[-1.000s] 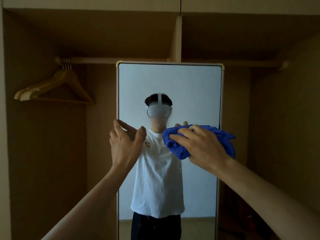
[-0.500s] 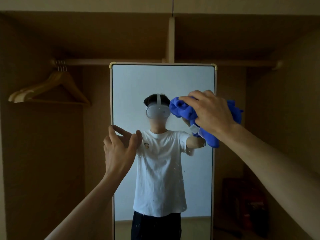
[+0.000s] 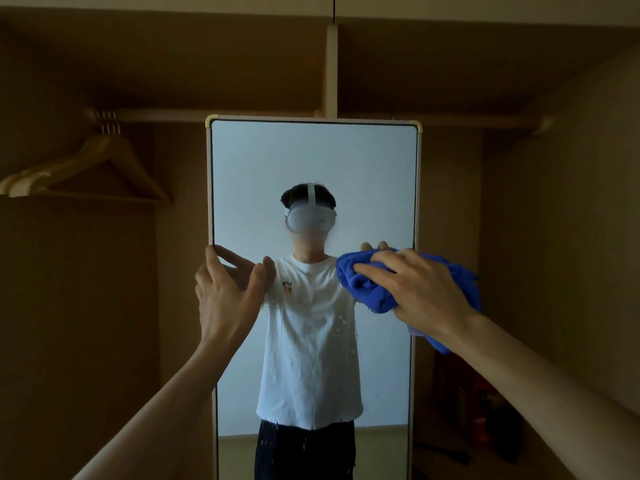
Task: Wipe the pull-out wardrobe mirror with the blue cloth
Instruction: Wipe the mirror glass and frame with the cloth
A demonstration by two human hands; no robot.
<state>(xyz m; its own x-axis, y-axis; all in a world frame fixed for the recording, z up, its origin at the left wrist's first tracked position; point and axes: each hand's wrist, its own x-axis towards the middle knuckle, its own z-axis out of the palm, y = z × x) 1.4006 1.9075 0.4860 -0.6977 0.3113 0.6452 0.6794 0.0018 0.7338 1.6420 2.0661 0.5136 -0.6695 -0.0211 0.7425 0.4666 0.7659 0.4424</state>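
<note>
Blue cloth [image 3: 367, 289] is being gripped in a bunch by R hand [image 3: 419, 292], fingers curled over the top of it. It is being pressed onto the glass at mid-height, right side of mirror [image 3: 311, 161], w/ cloth overlapping the right frame edge and a tail being left hanging below the wrist. L hand [image 3: 225, 299] is being held open w/ nothing gripped: fingers approx. straight, tips being rested on the glass by the left frame edge, thumb out to the right. Both forearms are being reached in from the near bottom corners. Mirror is being kept upright at centre, in front of the open wardrobe [image 3: 519, 81]. A person in white headset, white tee and dark trousers is being reflected. Small white specks are being shown on the glass over the tee. Wooden hangers [image 3: 104, 168] are being carried on the rail [image 3: 207, 116], far left. Dark object [image 3: 485, 410] low right, too dim to ID.
</note>
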